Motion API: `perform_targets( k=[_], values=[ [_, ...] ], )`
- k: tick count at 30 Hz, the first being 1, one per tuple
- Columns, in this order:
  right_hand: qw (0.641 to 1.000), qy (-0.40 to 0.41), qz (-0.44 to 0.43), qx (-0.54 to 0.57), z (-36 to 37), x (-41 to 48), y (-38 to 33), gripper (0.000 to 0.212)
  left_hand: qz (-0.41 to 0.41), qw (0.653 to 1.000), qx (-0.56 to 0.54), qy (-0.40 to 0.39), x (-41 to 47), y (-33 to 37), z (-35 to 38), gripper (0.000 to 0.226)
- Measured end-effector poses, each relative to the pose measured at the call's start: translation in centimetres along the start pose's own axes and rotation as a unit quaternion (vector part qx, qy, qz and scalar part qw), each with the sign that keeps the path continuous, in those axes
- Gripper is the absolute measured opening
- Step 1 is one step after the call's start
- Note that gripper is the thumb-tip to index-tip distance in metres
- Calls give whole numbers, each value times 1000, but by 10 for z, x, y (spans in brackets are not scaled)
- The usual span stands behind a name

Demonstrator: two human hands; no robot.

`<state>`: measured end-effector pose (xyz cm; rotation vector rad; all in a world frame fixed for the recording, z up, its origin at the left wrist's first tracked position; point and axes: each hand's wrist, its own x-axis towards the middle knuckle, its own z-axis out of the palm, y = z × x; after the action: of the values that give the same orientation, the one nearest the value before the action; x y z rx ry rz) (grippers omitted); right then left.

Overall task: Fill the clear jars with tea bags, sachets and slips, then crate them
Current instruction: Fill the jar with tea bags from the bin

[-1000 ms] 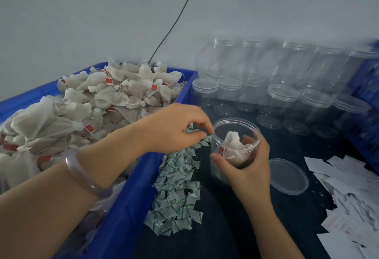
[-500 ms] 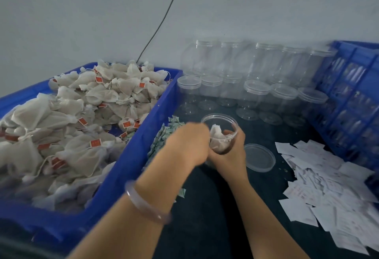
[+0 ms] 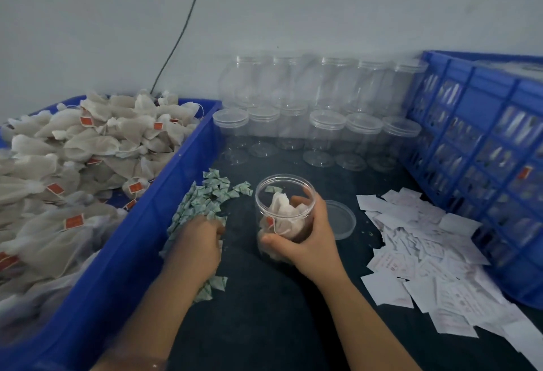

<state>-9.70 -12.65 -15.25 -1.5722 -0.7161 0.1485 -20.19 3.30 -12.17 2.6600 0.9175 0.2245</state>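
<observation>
My right hand (image 3: 307,242) grips an open clear jar (image 3: 280,209) standing on the dark table. Inside the jar are white tea bags with red tags and one green sachet. Its lid (image 3: 340,219) lies flat just to the right. My left hand (image 3: 199,242) rests on the pile of green sachets (image 3: 213,197) left of the jar, fingers curled down into the pile; what they hold is hidden. Tea bags (image 3: 88,141) heap up in the blue bin (image 3: 132,256) on the left. White paper slips (image 3: 426,253) are spread on the right.
Rows of empty clear jars (image 3: 323,129), some lidded, stand along the back wall. A blue slatted crate (image 3: 476,164) holding filled jars walls off the right side. A dark cable (image 3: 182,29) runs down the wall behind the bin.
My left hand went from the sachet pile to the jar mouth and is back down on the pile. A green sachet now lies in the jar. The camera view shifted right.
</observation>
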Motion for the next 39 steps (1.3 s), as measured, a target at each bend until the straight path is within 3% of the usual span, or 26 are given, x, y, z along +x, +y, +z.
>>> perform_targets(
  k=[6,11,17,20,29,36,39],
  values=[
    [1000,-5,-6,4,-2,4,2,92,5,996,-14,82,-1,-6,9,29],
    [1000,-7,-8,10,-4,9,4,89,-39,995,-23,94,4,-6,4,27],
    [1000,-5,-6,6,-3,9,6,93,-14,990,-19,142,10,-7,-10,23],
    [1000,-8,-5,8,-3,10,6,93,6,988,9,152,9,-7,-16,24],
    [1000,-12,-1,6,-2,9,4,92,-35,990,-54,123,2,-12,-16,29],
    [1000,-12,-4,10,-2,10,3,91,70,964,-129,222,-9,9,-39,28],
    [1000,-15,-2,14,-3,9,3,91,46,976,-93,192,-2,9,-41,33]
  ],
)
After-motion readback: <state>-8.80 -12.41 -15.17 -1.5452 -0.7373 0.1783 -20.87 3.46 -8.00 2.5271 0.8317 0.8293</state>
